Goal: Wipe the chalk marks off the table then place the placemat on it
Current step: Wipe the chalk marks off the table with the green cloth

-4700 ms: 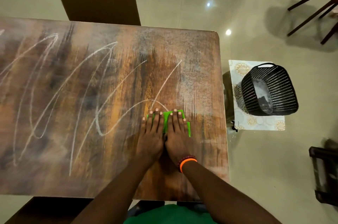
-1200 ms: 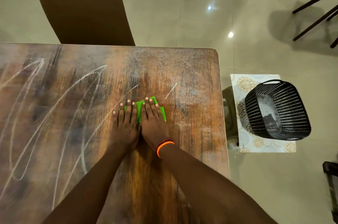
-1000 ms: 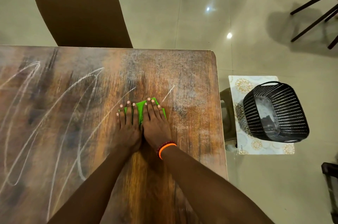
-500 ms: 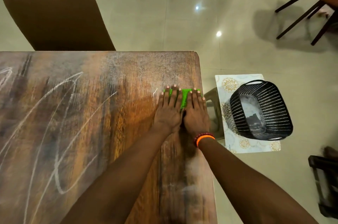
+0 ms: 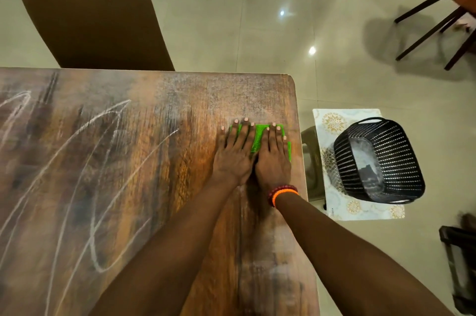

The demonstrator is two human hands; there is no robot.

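Note:
A brown wooden table (image 5: 159, 99) carries white looping chalk marks (image 5: 103, 161) over its left and middle part. A folded green cloth (image 5: 257, 139) lies flat near the table's right edge. My left hand (image 5: 234, 153) and my right hand (image 5: 274, 158) press side by side on the cloth, fingers spread flat. My right wrist wears an orange and red bead bracelet. A pale placemat (image 5: 332, 119) with gold flower prints lies on a low stool to the right of the table.
A black perforated plastic basket (image 5: 378, 158) stands on the placemat. A brown padded chair (image 5: 95, 24) is pushed in at the table's far side. Dark chair legs (image 5: 435, 29) stand at the upper right. A dark object (image 5: 461, 264) sits at the right edge.
Both hands slid the green cloth from the table's middle to its right edge. The short chalk stroke near the right end is gone; smeared dust remains.

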